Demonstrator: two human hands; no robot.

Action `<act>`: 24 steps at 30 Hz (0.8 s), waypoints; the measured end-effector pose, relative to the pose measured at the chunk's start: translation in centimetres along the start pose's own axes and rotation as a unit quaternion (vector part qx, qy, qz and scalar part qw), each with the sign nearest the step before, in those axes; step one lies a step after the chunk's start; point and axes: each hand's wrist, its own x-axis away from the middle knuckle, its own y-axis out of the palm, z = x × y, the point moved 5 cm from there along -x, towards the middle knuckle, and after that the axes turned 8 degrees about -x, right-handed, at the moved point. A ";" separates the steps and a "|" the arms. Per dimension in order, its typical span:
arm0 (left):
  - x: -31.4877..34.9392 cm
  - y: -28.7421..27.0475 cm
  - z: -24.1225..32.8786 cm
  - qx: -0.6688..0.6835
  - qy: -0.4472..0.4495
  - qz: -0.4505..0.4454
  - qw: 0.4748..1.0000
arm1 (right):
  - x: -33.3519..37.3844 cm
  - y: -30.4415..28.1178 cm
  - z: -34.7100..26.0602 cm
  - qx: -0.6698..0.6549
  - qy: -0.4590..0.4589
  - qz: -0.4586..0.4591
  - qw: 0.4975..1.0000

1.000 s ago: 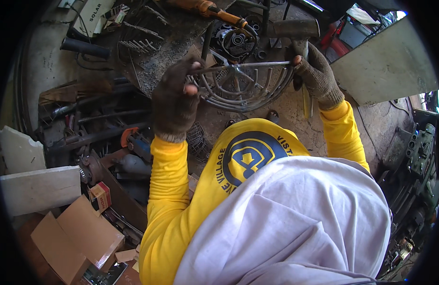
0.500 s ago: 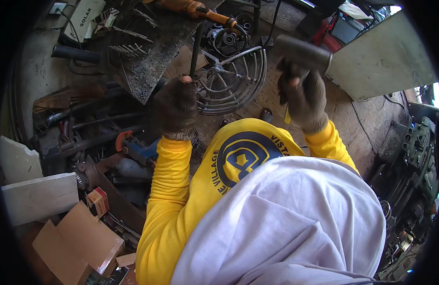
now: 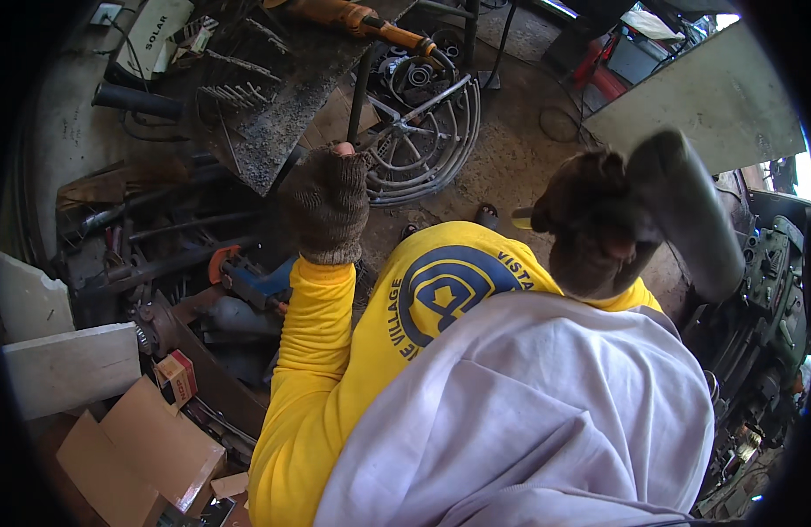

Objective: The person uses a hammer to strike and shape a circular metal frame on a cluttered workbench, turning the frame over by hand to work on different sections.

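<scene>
Gripping the hammer (image 3: pixel 686 215), the right hand (image 3: pixel 603 228) swings toward three o'clock, clear of the metal grille (image 3: pixel 414 190); the left hand (image 3: pixel 326 206) grips its eight-o'clock edge.

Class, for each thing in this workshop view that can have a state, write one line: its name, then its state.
Left hand: gloved, closed on the curved metal frame
Right hand: gloved, closed around the hammer
Hammer: held in the air
Curved metal frame: held at its left side
Orange power tool: lying down; on or off cannot be told
Cardboard box: flaps open
</scene>
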 end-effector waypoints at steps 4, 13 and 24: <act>-0.8 -0.2 1.0 0.029 0.036 0.057 0.997 | -0.4 1.0 1.7 0.183 0.184 -0.061 0.964; -1.0 -0.6 2.2 0.016 0.039 0.037 0.998 | 0.1 0.5 2.5 0.110 0.107 0.009 0.988; -1.1 -0.3 1.7 -0.016 0.026 -0.001 1.000 | 0.2 -1.0 1.4 -0.222 -0.001 0.020 0.975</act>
